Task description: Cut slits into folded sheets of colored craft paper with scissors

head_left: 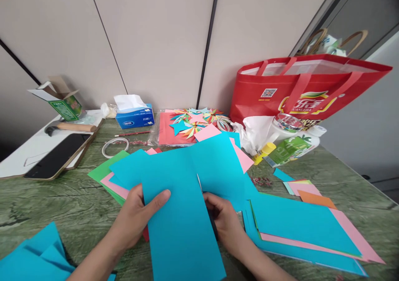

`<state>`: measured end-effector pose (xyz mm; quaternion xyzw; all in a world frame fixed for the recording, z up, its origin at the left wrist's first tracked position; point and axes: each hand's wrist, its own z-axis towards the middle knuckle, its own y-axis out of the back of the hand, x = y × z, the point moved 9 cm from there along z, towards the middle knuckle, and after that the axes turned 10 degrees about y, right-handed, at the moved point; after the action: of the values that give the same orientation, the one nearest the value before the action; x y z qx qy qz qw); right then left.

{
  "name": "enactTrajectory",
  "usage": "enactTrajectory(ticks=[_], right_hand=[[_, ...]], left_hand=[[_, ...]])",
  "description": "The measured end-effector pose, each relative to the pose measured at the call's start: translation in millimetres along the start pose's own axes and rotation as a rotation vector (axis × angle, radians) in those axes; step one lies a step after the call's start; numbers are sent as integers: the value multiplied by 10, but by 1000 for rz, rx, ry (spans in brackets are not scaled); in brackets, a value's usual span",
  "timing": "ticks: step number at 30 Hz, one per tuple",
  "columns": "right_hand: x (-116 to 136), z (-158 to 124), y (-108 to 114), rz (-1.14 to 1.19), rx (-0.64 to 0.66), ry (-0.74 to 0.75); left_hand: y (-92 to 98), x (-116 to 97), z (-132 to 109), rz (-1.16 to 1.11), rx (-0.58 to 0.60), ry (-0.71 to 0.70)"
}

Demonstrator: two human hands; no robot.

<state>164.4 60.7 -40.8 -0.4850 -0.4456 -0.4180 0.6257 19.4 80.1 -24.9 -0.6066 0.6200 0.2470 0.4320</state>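
My left hand [137, 216] grips the left edge of a long blue paper sheet [182, 223], thumb pressed on top. My right hand [222, 218] is closed at the sheet's right edge, partly hidden behind it, around a dark object I cannot make out. The sheet is raised over other blue sheets [212, 160] spread on the green marbled table [62, 198]. Pink [115, 185] and green paper [104, 171] lie under them.
A stack of blue and pink sheets [305, 227] lies to the right, blue scraps [31, 256] at the lower left. Behind are folded paper stars [193, 123], a tape roll [114, 147], a tissue box [134, 115], a glue stick [264, 152], a red bag [305, 89] and a phone [57, 156].
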Motion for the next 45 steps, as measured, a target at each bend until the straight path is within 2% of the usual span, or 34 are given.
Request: enactTrajectory(ticks=[4,7,11,14,15,16,20,22,27,31,35,40,45], right_hand=[[-18,-18,-4,-73,10,-19],[-25,-20,-48,-24,59,-44],[-91,-79,-113,29,250,-232],[-107,-138,-80,-3,389,-363],[-80,-108,-22,-21,371,-348],[-28,-43,73,-38,296,-290],[286,142,663,-110,-283,105],[312,142,784,-132,-398,182],[29,200,617,71,-251,37],[-67,188,573,42,-244,-23],[34,202,693,-43,-293,29],[257,247,831,-289,-284,183],[227,260,852,-376,-285,223]], left_hand=[[8,-34,-21,-111,-42,54],[73,-57,-14,-137,-85,68],[241,-76,55,-123,-148,53],[372,-116,110,-150,-195,-1],[400,-118,124,-168,-204,-3],[413,-119,135,-185,-204,-2],[351,-86,161,-221,-111,52],[309,-55,166,-233,-53,68],[241,57,174,-219,11,74],[145,52,146,-189,35,78],[94,-38,135,-100,51,57],[192,-35,204,-37,5,16],[219,41,251,-35,-11,0]])
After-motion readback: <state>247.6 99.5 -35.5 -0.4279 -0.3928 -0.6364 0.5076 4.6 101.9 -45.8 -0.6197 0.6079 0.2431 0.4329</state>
